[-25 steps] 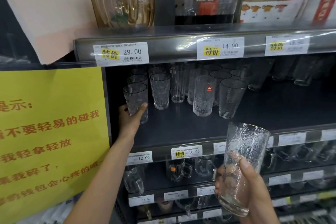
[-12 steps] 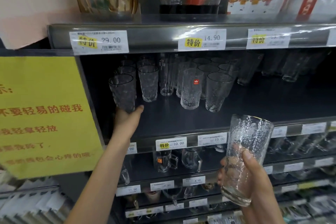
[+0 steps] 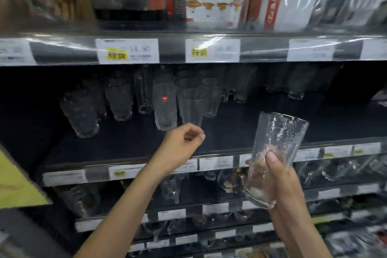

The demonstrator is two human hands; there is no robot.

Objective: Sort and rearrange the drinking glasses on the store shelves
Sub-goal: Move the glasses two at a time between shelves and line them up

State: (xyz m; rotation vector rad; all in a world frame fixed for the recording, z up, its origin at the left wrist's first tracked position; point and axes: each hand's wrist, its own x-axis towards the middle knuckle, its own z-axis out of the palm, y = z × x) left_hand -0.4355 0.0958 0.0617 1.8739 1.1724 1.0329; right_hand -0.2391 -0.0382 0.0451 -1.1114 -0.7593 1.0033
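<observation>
The right hand (image 3: 280, 184) was clamped round the lower half of a textured drinking glass (image 3: 278, 142), thumb pressed across the near side and fingers wrapped behind it, the base sitting low in the palm. The glass was held in the air in front of the shelf edge, mouth up and leaning a little away from the other hand. The left hand (image 3: 178, 146) held nothing; its fingers were curled in toward the palm with the thumb tip close to them, hovering above the dark shelf (image 3: 230, 132). Just beyond its knuckles stood a plain glass (image 3: 191, 107), and beside that, on the side away from the held glass, a glass with a red sticker (image 3: 165, 111); motion blur hid whether the fingers touched either. Farther out on that same side stood more tumblers, ending with a dimpled glass (image 3: 80, 115) near the front, well apart from the left hand. Other tall glasses (image 3: 295, 86) stood at the back of the shelf, above and beyond the held glass. A strip of price labels (image 3: 215, 162) ran under the left wrist and behind the held glass. Above both hands hung a tag reading 14.90 (image 3: 127, 50). A yellow sign (image 3: 14, 182) lay outside the left forearm.
</observation>
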